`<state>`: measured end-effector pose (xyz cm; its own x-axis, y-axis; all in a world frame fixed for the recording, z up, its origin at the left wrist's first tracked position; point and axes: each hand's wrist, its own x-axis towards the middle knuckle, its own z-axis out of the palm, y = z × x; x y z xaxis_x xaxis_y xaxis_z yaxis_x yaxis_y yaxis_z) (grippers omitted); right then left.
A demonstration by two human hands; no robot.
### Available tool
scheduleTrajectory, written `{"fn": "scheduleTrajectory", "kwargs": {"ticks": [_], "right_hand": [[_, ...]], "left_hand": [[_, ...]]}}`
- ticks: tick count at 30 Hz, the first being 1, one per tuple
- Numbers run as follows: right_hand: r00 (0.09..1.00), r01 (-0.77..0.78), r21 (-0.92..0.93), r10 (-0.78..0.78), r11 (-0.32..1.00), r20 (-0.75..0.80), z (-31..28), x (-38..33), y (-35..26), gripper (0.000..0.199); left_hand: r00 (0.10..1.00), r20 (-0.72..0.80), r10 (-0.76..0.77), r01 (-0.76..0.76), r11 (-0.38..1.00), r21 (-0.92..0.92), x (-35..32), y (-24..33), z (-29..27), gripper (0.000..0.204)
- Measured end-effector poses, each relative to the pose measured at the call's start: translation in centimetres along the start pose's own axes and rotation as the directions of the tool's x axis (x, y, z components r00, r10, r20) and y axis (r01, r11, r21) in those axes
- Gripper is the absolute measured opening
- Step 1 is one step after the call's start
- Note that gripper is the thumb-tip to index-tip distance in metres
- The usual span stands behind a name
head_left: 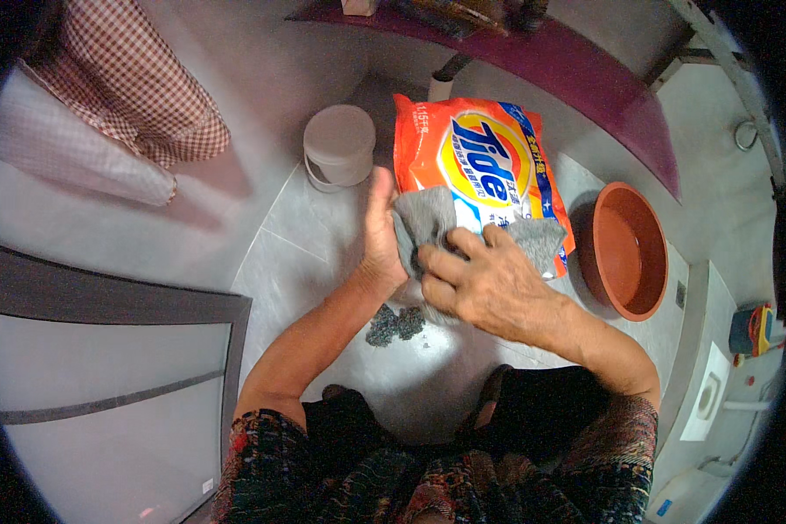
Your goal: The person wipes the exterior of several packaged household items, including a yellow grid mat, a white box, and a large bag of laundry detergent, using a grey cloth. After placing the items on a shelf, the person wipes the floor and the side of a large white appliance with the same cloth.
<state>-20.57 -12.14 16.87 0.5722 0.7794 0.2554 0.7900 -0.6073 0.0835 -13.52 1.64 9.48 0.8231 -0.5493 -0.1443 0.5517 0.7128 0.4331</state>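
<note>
An orange detergent bag (415,144) with a yellow-ringed emblem is held tilted up in front of me. My left hand (382,236) supports its lower left side, thumb side up along the edge; most of its fingers are hidden behind the bag and cloth. A grey cloth (426,214) lies over the bag's lower front, with another part of it showing to the right of my right hand (489,279). The fingers of that hand are curled into the cloth and press it against the bag.
Dark, loose grit (395,325) lies on the grey tiled floor between my feet. A pale lidded bucket (339,144) stands at the far left, a reddish-brown basin (627,253) at the right. Checked fabric (140,79) hangs at the upper left above a framed panel (105,367).
</note>
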Motion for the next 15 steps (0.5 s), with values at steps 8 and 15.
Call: {"fn": "scheduleTrajectory", "kwargs": {"ticks": [8, 15], "right_hand": [[0.980, -0.068, -0.016, 0.070, 0.998, 0.186, -1.4, -5.2, 0.4, 0.009], [0.927, -0.311, -0.024, 0.297, 0.950, -0.230, -4.5, -6.2, 1.6, 0.029]], "left_hand": [[0.991, -0.056, 0.124, -0.126, 0.992, -0.023, 1.6, -0.4, -2.8, 0.051], [0.980, -0.078, 0.185, -0.188, 0.981, -0.039, 1.0, 0.2, -1.9, 0.054]]}}
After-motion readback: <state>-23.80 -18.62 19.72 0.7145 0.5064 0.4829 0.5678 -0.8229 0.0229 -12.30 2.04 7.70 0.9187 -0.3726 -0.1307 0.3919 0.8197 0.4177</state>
